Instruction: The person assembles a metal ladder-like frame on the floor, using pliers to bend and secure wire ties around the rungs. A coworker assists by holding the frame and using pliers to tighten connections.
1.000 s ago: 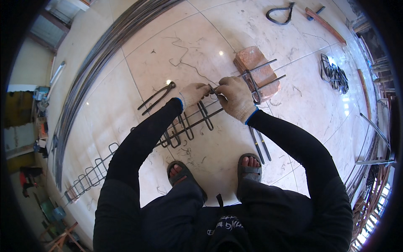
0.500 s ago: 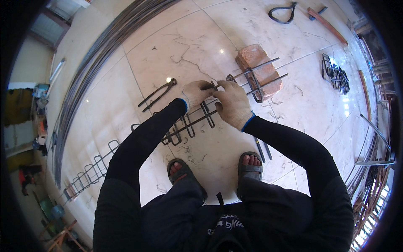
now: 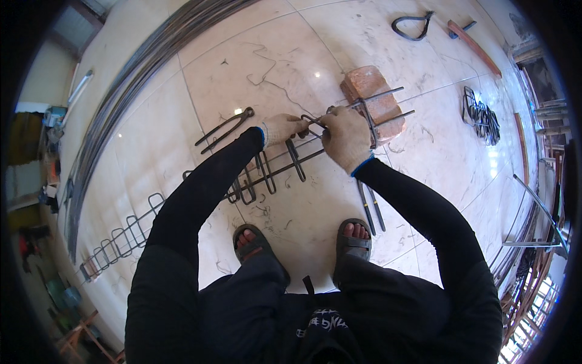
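A long frame of dark steel bars with bent rectangular stirrups [image 3: 296,161] runs from lower left to upper right. Its far right end rests on a reddish brick [image 3: 371,91], with one stirrup around the bars beside it. My left hand [image 3: 284,130], in a pale knitted glove, pinches one end of a tilted stirrup [image 3: 314,123]. The gloved right hand [image 3: 348,139] closes around that stirrup's other side, over the bars; its fingertips are partly hidden. Left of my left hand, steel pincers [image 3: 224,130] lie on the floor. Dark-handled pliers [image 3: 371,209] lie below my right wrist.
Long thin rods [image 3: 127,79] curve along the upper left. A pile of stirrups [image 3: 482,115] lies at the right, a black loop [image 3: 412,27] and a reddish bar [image 3: 476,48] farther up. Wire scraps litter the tiles. My sandalled feet stand close to the frame.
My right hand has shifted right along the bars and my left slightly left, so the hands are farther apart. The stirrup between them now shows more clearly.
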Demonstrator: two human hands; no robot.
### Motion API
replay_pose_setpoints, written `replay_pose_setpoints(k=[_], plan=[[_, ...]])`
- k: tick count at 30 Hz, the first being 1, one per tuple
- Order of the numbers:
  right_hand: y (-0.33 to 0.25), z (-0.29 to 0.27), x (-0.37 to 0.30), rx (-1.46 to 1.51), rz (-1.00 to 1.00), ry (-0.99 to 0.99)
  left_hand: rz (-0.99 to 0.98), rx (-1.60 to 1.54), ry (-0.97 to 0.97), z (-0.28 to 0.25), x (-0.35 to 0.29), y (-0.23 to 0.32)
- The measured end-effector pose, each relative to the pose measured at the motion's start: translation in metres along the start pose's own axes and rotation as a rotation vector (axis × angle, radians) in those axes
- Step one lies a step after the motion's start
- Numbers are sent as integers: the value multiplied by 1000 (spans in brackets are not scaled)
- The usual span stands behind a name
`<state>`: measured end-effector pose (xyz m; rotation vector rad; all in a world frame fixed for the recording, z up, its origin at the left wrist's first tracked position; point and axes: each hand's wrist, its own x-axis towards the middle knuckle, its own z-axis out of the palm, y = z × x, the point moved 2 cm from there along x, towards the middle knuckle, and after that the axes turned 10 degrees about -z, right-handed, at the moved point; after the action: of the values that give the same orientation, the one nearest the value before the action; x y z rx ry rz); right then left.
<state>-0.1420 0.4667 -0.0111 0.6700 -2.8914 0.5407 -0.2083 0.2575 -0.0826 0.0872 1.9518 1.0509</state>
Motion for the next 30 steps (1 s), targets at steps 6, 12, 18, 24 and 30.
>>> replay_pose_setpoints(k=[6, 12, 18, 24, 30], plan=[[12, -1, -8, 45, 151, -79, -45, -22, -8, 1, 7, -5], [3, -4, -11, 117, 192, -88, 160, 254, 377, 4, -9, -7], [-10, -3, -1, 47, -83, -100, 299, 272, 370, -4, -44, 12], [-11, 6, 5, -51, -35, -71, 156, 277, 347, 11, -33, 24], [-16, -1, 3, 9, -32, -53, 49, 165, 159, 2, 8, 2]])
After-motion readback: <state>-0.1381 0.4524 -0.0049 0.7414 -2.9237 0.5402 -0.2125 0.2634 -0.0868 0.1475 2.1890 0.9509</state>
